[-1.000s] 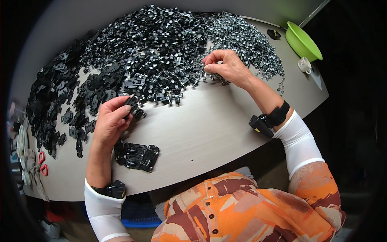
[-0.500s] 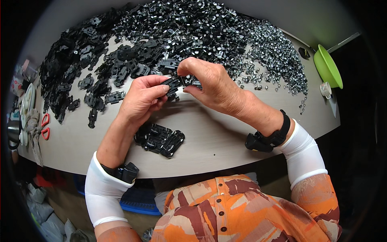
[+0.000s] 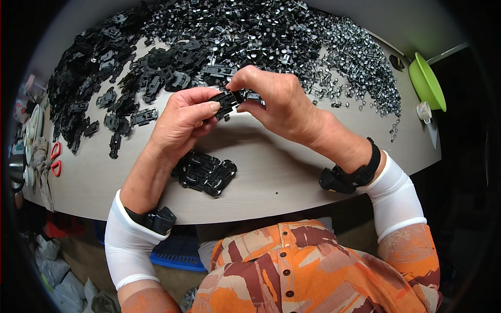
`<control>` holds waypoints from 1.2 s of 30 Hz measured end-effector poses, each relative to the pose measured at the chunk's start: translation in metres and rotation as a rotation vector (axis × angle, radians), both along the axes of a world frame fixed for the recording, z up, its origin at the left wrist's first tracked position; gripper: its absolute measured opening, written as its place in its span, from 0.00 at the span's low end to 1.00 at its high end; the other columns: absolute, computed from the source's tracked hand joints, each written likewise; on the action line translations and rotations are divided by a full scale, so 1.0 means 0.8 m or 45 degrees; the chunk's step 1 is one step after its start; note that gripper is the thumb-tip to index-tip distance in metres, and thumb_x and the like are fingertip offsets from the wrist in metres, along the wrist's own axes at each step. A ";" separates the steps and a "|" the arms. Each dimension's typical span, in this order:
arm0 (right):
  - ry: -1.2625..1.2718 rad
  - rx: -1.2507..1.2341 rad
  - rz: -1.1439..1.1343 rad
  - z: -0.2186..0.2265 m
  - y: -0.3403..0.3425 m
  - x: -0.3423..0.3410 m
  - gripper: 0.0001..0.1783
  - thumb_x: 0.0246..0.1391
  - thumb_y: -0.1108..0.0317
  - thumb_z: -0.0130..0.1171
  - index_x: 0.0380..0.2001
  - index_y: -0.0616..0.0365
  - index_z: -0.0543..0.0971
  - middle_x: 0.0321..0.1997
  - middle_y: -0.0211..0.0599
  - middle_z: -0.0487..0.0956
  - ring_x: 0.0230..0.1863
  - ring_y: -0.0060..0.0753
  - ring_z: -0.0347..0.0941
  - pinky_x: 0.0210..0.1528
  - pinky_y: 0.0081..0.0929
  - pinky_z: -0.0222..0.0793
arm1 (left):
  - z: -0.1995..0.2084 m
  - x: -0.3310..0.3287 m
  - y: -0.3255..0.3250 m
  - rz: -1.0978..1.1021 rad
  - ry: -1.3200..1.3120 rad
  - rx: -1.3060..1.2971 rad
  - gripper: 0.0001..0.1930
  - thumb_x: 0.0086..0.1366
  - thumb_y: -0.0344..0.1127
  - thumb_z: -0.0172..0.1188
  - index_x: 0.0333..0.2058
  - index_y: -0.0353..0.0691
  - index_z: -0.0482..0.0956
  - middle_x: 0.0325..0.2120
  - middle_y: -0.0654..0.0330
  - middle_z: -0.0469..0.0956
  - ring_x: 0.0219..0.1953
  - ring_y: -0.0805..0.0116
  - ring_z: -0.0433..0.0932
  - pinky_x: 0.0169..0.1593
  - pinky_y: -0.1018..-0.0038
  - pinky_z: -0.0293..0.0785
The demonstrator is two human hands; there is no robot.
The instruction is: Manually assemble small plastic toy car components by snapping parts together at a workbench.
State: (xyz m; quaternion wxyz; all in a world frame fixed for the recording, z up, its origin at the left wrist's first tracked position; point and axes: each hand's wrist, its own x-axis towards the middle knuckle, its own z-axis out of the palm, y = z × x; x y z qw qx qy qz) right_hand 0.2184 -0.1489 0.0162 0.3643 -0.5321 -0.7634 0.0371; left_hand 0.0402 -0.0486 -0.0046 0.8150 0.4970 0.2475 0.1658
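My left hand (image 3: 185, 115) pinches a black plastic toy car chassis (image 3: 225, 103) between thumb and fingers, above the table. At the chassis's right end, my right hand (image 3: 279, 99) has its forefinger and thumb closed around a small dark piece (image 3: 237, 97), too small and shaded to name. Below my left wrist lies a small cluster of black chassis with wheels fitted (image 3: 204, 173). Just beyond my hands, more loose chassis (image 3: 219, 71) are spread at the edge of the heap.
Black chassis (image 3: 78, 107) are heaped at the left. Shiny wheel-and-axle sets (image 3: 360, 68) pile up at the far middle and right. Red-handled scissors (image 3: 56, 159) and a grey cloth (image 3: 42, 167) lie at the left edge. A green bowl (image 3: 427, 81) and a cup (image 3: 424, 112) stand at the right.
Both hands remain at the chassis with nearly the same grip. The chassis and the small piece at its end have tilted slightly. The whole view has shifted a little.
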 end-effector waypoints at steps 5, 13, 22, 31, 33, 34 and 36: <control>0.062 0.089 -0.037 -0.011 0.003 -0.007 0.17 0.38 0.79 0.66 0.35 0.61 0.73 0.31 0.39 0.78 0.31 0.37 0.79 0.31 0.24 0.76 | 0.000 -0.001 0.003 0.014 0.008 -0.019 0.09 0.59 0.28 0.57 0.39 0.33 0.77 0.21 0.65 0.75 0.18 0.85 0.69 0.17 0.91 0.61; 0.521 -0.067 -0.097 0.001 0.032 -0.013 0.16 0.42 0.79 0.65 0.35 0.64 0.72 0.34 0.41 0.80 0.37 0.29 0.79 0.40 0.22 0.78 | -0.003 0.006 0.012 0.269 -0.478 0.085 0.15 0.59 0.27 0.59 0.46 0.32 0.73 0.34 0.58 0.77 0.29 0.74 0.75 0.30 0.81 0.74; 0.136 -0.344 -0.047 -0.016 0.026 -0.008 0.08 0.43 0.75 0.63 0.30 0.63 0.79 0.28 0.49 0.79 0.29 0.42 0.79 0.32 0.31 0.75 | -0.001 -0.009 0.045 0.451 -0.631 0.108 0.10 0.61 0.26 0.55 0.41 0.35 0.73 0.41 0.52 0.77 0.31 0.71 0.76 0.32 0.77 0.73; -0.099 -0.637 0.168 -0.009 0.016 -0.017 0.09 0.44 0.81 0.58 0.31 0.60 0.81 0.35 0.44 0.74 0.38 0.43 0.72 0.38 0.32 0.71 | -0.011 -0.007 0.043 0.354 -0.601 0.117 0.11 0.61 0.26 0.55 0.42 0.34 0.73 0.41 0.51 0.77 0.30 0.71 0.76 0.31 0.78 0.72; -0.067 -0.615 0.169 -0.008 0.010 -0.005 0.12 0.43 0.86 0.57 0.30 0.60 0.82 0.38 0.42 0.73 0.40 0.38 0.72 0.38 0.29 0.71 | -0.010 -0.008 0.044 0.359 -0.587 0.123 0.11 0.60 0.25 0.55 0.43 0.34 0.73 0.41 0.51 0.77 0.30 0.71 0.76 0.31 0.78 0.73; -0.004 -0.494 0.135 -0.005 0.006 -0.001 0.11 0.42 0.85 0.58 0.30 0.60 0.81 0.37 0.41 0.73 0.37 0.35 0.73 0.36 0.27 0.72 | -0.009 -0.009 0.044 0.357 -0.572 0.132 0.12 0.60 0.25 0.55 0.43 0.34 0.73 0.41 0.51 0.76 0.31 0.71 0.76 0.31 0.79 0.73; 0.060 -0.499 -0.010 0.010 0.002 0.006 0.05 0.45 0.80 0.58 0.28 0.64 0.81 0.32 0.43 0.76 0.34 0.41 0.75 0.38 0.29 0.73 | -0.008 -0.007 0.044 0.351 -0.570 0.141 0.12 0.60 0.25 0.55 0.44 0.34 0.73 0.42 0.50 0.76 0.31 0.70 0.76 0.31 0.79 0.74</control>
